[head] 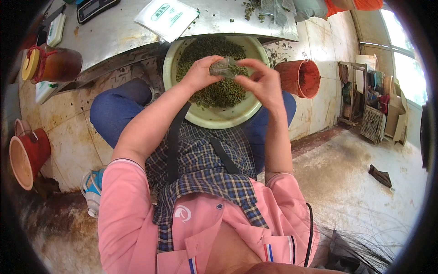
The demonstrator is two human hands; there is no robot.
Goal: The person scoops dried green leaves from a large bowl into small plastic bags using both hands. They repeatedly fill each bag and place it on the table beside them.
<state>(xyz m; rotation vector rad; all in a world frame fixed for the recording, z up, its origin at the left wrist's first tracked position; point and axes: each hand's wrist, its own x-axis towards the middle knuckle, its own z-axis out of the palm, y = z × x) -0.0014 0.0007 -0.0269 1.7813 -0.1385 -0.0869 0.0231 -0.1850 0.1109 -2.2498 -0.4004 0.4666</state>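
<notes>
A small clear plastic bag is between my two hands, above a wide pale-green plastic basin. My left hand grips the bag's left side between thumb and fingers. At the bag's right edge are the thumb and forefinger of my right hand, spread a little apart. Small round green-brown peppercorns are heaped in the basin under both hands. The basin sits between my knees, its far rim close to the table edge. Whether anything is inside the bag cannot be made out.
The metal table carries printed white bags, a digital scale and a lidded jar. A red bucket stands right of the basin; another is far left. Another person's orange sleeve shows top right.
</notes>
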